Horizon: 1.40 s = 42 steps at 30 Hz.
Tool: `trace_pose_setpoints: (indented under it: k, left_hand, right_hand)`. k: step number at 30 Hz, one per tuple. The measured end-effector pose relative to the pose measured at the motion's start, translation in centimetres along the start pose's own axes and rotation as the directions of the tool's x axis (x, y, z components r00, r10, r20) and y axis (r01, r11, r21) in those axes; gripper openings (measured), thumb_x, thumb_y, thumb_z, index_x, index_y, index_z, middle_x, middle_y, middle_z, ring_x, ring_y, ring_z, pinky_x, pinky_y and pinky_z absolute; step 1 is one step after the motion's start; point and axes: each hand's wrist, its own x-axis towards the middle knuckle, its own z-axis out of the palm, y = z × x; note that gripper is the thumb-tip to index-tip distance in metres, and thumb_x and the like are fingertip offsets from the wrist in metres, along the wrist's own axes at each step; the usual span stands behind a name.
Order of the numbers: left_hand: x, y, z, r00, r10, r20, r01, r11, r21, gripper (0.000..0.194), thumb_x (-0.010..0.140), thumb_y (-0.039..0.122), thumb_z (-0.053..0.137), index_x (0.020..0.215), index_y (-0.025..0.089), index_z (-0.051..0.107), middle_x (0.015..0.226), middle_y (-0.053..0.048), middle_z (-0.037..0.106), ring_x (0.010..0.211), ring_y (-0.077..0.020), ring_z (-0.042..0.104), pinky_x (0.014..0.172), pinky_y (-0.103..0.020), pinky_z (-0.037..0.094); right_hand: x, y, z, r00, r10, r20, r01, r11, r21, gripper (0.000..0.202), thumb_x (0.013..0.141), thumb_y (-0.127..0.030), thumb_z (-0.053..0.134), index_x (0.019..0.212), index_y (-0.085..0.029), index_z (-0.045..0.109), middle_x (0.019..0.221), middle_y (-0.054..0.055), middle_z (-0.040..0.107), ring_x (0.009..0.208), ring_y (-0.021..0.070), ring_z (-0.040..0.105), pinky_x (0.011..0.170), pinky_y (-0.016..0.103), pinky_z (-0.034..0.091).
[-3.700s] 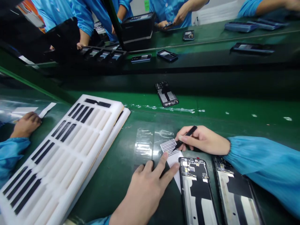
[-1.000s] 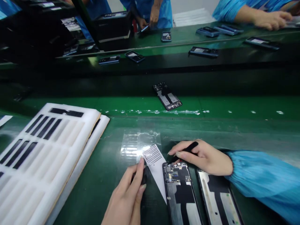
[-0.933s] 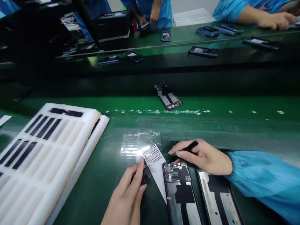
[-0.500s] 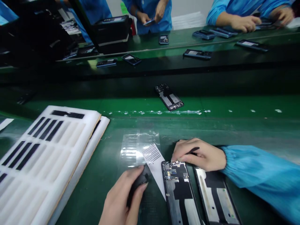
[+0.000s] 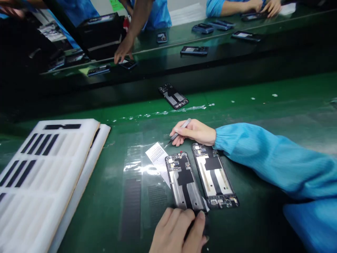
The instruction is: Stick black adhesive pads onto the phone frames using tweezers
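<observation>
My right hand (image 5: 196, 130) holds grey tweezers (image 5: 186, 123) in a pinch, their thin tip by the upper corner of a white sheet of small dark dots (image 5: 156, 151). An opened phone (image 5: 181, 182), its circuit parts showing, lies partly over that sheet. At its lower end my left hand (image 5: 177, 232) is closed, fingers curled over the edge; whatever is under the palm is hidden. Close to the right of it lies a second opened phone (image 5: 217, 181), below my right wrist.
White foam trays (image 5: 50, 175) with black strips are stacked at left. Clear film with dark strips (image 5: 131, 207) lies on the green bench. Another opened phone (image 5: 173, 96) rests farther back. Across the line, a co-worker's hand (image 5: 125, 49) touches a phone; several phones lie there.
My right hand has moved off the left phone's top edge toward the dotted sheet. My left hand has shifted right onto that phone's lower end. A co-worker's hand has reached a phone. The view has shifted.
</observation>
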Motion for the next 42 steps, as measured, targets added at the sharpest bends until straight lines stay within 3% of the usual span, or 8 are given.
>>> trace_pose_setpoints:
  k: [9, 13, 17, 22, 26, 29, 36, 42]
  left_hand:
    - [-0.8, -0.1, 0.6, 1.000, -0.012, 0.003, 0.012, 0.998, 0.061, 0.040, 0.090, 0.009, 0.060, 0.129, 0.015, 0.060, 0.102, -0.012, 0.063, 0.082, -0.0205, 0.059, 0.067, -0.033, 0.051]
    - [-0.9, -0.2, 0.7, 0.999, 0.031, 0.022, -0.033, 0.992, 0.120, 0.038, 0.090, 0.009, 0.057, 0.127, 0.019, 0.062, 0.106, -0.013, 0.063, 0.083, -0.0217, 0.059, 0.064, -0.033, 0.047]
    - [-0.3, -0.1, 0.4, 0.995, 0.028, 0.097, -0.044, 0.986, 0.161, 0.032, 0.095, 0.020, 0.054, 0.126, 0.019, 0.063, 0.108, -0.014, 0.066, 0.083, -0.0225, 0.061, 0.064, -0.034, 0.046]
    - [-0.1, -0.6, 0.3, 0.993, -0.117, 0.009, 0.110, 0.951, 0.288, 0.039, 0.094, 0.036, 0.062, 0.131, 0.046, 0.058, 0.155, -0.007, 0.044, 0.141, -0.0415, 0.037, 0.099, -0.063, 0.038]
    - [-1.6, -1.1, 0.5, 0.961, -0.250, -0.116, 0.276, 0.882, 0.383, 0.058, 0.095, 0.048, 0.056, 0.148, 0.025, 0.045, 0.157, -0.012, 0.040, 0.146, -0.0398, 0.030, 0.110, -0.063, 0.030]
    - [-3.2, -1.0, 1.6, 0.969, -0.123, -0.215, 0.189, 0.928, 0.321, 0.047, 0.098, 0.041, 0.053, 0.140, 0.018, 0.054, 0.149, -0.008, 0.052, 0.146, -0.0323, 0.033, 0.119, -0.056, 0.021]
    - [-4.6, -0.9, 5.5, 0.933, 0.105, -0.345, 0.019, 0.941, 0.338, 0.038, 0.097, 0.034, 0.056, 0.124, 0.008, 0.062, 0.120, -0.011, 0.073, 0.150, -0.0249, 0.025, 0.125, -0.059, 0.005]
    - [-4.3, -2.0, 3.8, 0.910, 0.148, -0.388, -0.008, 0.941, 0.339, 0.044, 0.099, 0.042, 0.048, 0.123, 0.008, 0.063, 0.126, -0.011, 0.070, 0.149, -0.0300, 0.027, 0.125, -0.060, 0.002]
  right_hand:
    - [0.2, -0.4, 0.4, 0.999, 0.034, -0.040, -0.035, 0.999, -0.011, 0.043, 0.083, -0.051, 0.075, 0.088, -0.009, 0.068, 0.069, 0.010, 0.077, 0.059, 0.0136, 0.072, 0.058, 0.020, 0.054]
    - [0.0, -1.3, 0.6, 0.992, 0.062, -0.106, -0.070, 0.995, -0.067, 0.023, 0.100, -0.029, 0.051, 0.096, -0.010, 0.063, 0.069, 0.009, 0.076, 0.061, 0.0133, 0.073, 0.059, 0.020, 0.054]
    - [-1.5, -3.8, 0.9, 0.984, 0.101, -0.147, -0.133, 0.964, -0.229, 0.033, 0.099, -0.016, 0.027, 0.109, -0.014, 0.058, 0.089, 0.010, 0.079, 0.073, 0.0149, 0.076, 0.064, 0.023, 0.057]
    - [-6.1, -5.1, 4.5, 0.950, 0.238, -0.200, -0.305, 0.593, -0.745, 0.020, 0.089, -0.019, 0.047, 0.087, -0.013, 0.066, 0.075, 0.013, 0.076, 0.061, 0.0232, 0.072, 0.054, 0.028, 0.052]
    - [-9.4, -2.6, 8.9, 0.932, 0.127, -0.339, -0.359, 0.211, -0.909, 0.027, 0.091, -0.029, 0.059, 0.103, -0.006, 0.065, 0.092, 0.025, 0.074, 0.090, 0.0394, 0.073, 0.074, 0.043, 0.053]
    - [-9.9, -0.7, 10.7, 0.914, 0.092, -0.395, -0.400, 0.043, -0.916, 0.026, 0.096, -0.024, 0.051, 0.110, -0.005, 0.062, 0.092, 0.025, 0.074, 0.089, 0.0400, 0.074, 0.073, 0.044, 0.053]
    - [-8.7, -0.2, 10.9, 0.892, 0.048, -0.449, -0.445, -0.065, -0.893, 0.024, 0.099, -0.021, 0.043, 0.101, -0.009, 0.064, 0.091, 0.019, 0.076, 0.088, 0.0340, 0.075, 0.071, 0.037, 0.051]
    - [-8.7, 0.4, 12.2, 0.878, 0.039, -0.478, -0.475, -0.062, -0.878, 0.025, 0.100, -0.023, 0.043, 0.099, -0.010, 0.064, 0.091, 0.017, 0.076, 0.088, 0.0305, 0.075, 0.069, 0.033, 0.047]
